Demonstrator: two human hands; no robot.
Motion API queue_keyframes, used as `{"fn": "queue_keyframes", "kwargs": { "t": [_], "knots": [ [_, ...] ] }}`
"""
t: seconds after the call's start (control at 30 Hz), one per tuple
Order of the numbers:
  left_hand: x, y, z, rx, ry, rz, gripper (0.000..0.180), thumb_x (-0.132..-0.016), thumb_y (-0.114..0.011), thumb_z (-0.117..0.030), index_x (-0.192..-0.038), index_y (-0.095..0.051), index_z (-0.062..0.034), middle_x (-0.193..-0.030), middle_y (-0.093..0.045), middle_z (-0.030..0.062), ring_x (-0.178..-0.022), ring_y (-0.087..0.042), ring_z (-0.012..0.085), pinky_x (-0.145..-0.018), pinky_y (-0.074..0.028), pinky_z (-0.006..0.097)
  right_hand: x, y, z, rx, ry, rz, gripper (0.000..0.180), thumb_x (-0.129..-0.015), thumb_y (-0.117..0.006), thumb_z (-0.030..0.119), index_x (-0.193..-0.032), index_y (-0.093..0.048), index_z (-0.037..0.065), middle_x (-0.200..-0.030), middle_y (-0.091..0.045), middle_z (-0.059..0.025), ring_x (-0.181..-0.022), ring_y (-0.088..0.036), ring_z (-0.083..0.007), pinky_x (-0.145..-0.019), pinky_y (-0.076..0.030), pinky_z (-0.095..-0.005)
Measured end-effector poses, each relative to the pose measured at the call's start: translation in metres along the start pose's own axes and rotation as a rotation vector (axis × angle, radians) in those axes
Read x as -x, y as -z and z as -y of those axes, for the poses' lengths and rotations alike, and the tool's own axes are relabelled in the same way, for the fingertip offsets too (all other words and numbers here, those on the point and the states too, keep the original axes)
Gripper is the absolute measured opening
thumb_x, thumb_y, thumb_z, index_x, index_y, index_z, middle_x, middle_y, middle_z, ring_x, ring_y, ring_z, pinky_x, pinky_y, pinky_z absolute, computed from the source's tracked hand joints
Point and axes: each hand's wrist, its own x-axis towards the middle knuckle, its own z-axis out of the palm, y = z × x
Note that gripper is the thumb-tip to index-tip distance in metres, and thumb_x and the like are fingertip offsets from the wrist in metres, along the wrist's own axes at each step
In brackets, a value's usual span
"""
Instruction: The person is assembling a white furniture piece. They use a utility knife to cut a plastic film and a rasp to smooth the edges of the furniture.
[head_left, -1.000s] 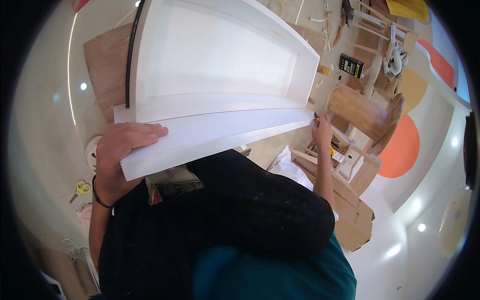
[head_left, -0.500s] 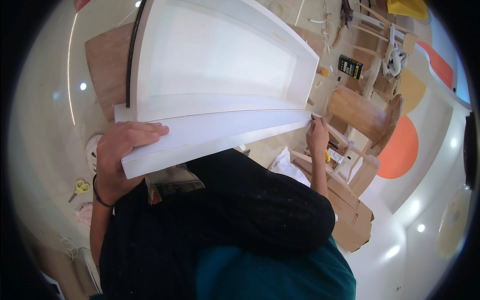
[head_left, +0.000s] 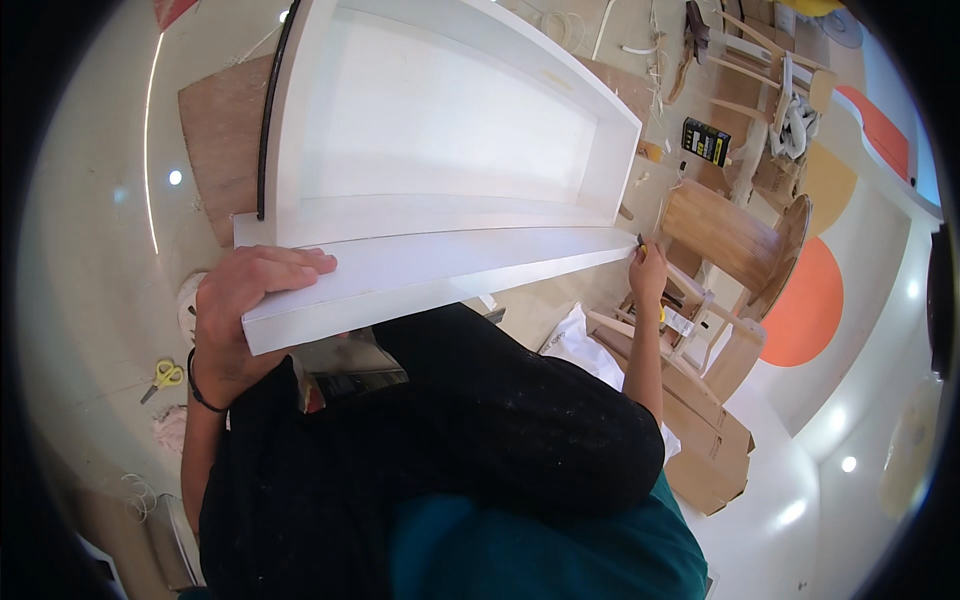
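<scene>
A long white board (head_left: pixel 440 263) slants across in front of me, along the near side of a shallow white box-like drawer or cabinet frame (head_left: pixel 460 110). My left hand (head_left: pixel 255 300) grips the board's left end, fingers laid over the top face and palm against the edge; its thumb is hidden. At the board's far right end, my right hand (head_left: pixel 648 270) pinches a small black-and-yellow utility knife (head_left: pixel 641 243). Little of that tool shows past the fingers, close to the board's corner. My black-clad leg (head_left: pixel 500 400) is beneath the board.
Yellow-handled scissors (head_left: pixel 164 376) lie on the floor at left, near a brown sheet (head_left: pixel 225 150). To the right are a round-topped wooden piece (head_left: pixel 725 230), wooden chairs (head_left: pixel 770 70), a black box (head_left: pixel 705 142) and flattened cardboard (head_left: pixel 710 450). Offcuts and strips litter the far floor.
My right hand with the utility knife has shifted slightly right, just past the board's end. My left hand keeps its grip. The whole view has shifted a little.
</scene>
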Motion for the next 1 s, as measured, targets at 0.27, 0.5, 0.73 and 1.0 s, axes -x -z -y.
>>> {"fn": "queue_keyframes", "kwargs": {
  "t": [0.27,0.5,0.73,1.0],
  "knots": [
    [0.002,0.000,0.000,0.018,0.017,-0.007,0.036,-0.072,-0.090,-0.018,-0.097,-0.066,-0.0062,-0.102,-0.078,0.0109,-0.098,-0.076,0.0286,-0.084,-0.057,0.036,0.022,0.032,0.064,-0.068,0.039,0.023,0.026,-0.094,-0.061,0.008,-0.119,-0.069,0.004,-0.119,-0.066,-0.0164,-0.105,-0.066,-0.0411,-0.087,-0.054,-0.0484],
    [0.002,-0.001,0.004,0.026,0.008,-0.006,0.036,-0.072,-0.089,-0.017,-0.098,-0.066,-0.0067,-0.103,-0.078,0.0107,-0.098,-0.076,0.0284,-0.083,-0.057,0.036,0.018,0.031,0.049,-0.130,0.078,-0.057,0.026,-0.094,-0.061,0.006,-0.119,-0.068,0.001,-0.117,-0.066,-0.0189,-0.105,-0.065,-0.0420,-0.089,-0.053,-0.0485],
    [0.002,0.002,0.001,0.028,0.012,-0.002,0.035,-0.072,-0.089,-0.016,-0.098,-0.066,-0.0061,-0.103,-0.078,0.0114,-0.098,-0.076,0.0286,-0.083,-0.057,0.036,0.003,0.010,0.022,-0.062,0.015,-0.015,0.026,-0.093,-0.061,0.007,-0.118,-0.069,0.002,-0.116,-0.065,-0.0193,-0.106,-0.064,-0.0427,-0.088,-0.053,-0.0496],
    [0.004,0.001,0.003,0.023,0.003,0.000,0.034,-0.073,-0.088,-0.016,-0.099,-0.067,-0.0059,-0.104,-0.078,0.0112,-0.099,-0.076,0.0285,-0.083,-0.057,0.035,0.025,0.038,0.075,-0.156,0.044,-0.010,0.025,-0.093,-0.060,0.003,-0.116,-0.068,0.000,-0.112,-0.065,-0.0182,-0.101,-0.065,-0.0413,-0.084,-0.053,-0.0487]
  ]
}}
